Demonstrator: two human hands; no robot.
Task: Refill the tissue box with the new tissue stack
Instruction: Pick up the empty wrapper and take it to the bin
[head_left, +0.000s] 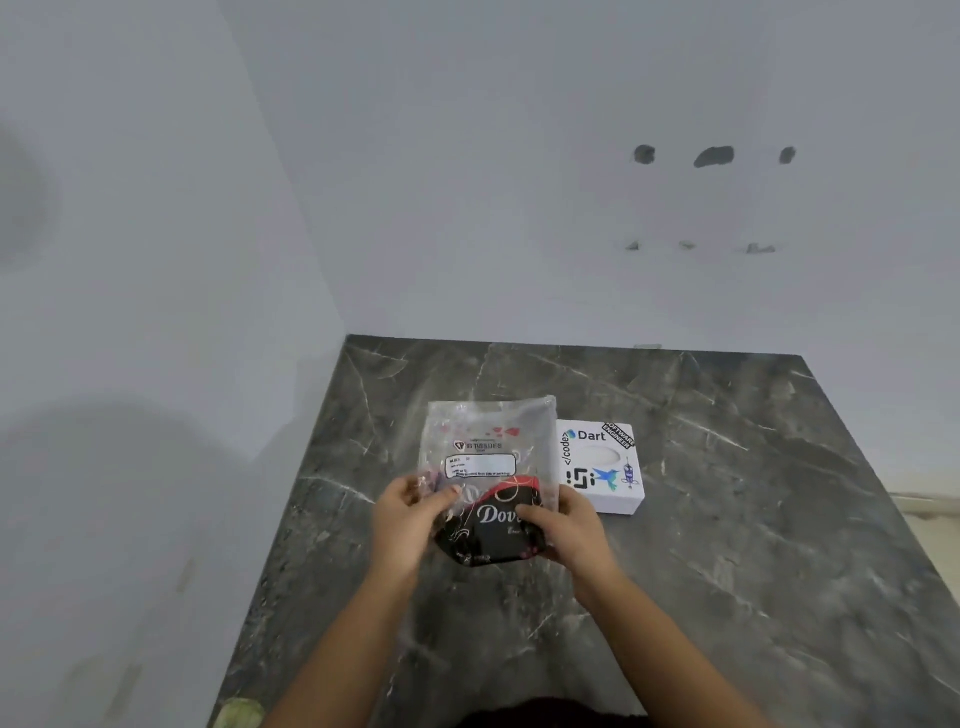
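A clear plastic bag (485, 441) with a tissue label lies on the dark marble counter (727, 519). A black and red tissue pack (491, 530) printed "Dove" sticks halfway out of the bag's near end. My left hand (408, 519) pinches the bag's near left edge. My right hand (569, 525) grips the right side of the tissue pack. A white tissue box (602, 467) covered with stickers stands just right of the bag, its oval slot facing up.
Pale walls meet in a corner at the counter's far left. The counter's left edge runs along the wall; its right edge drops off at the far right. A greenish object (239, 714) lies at the counter's near left corner.
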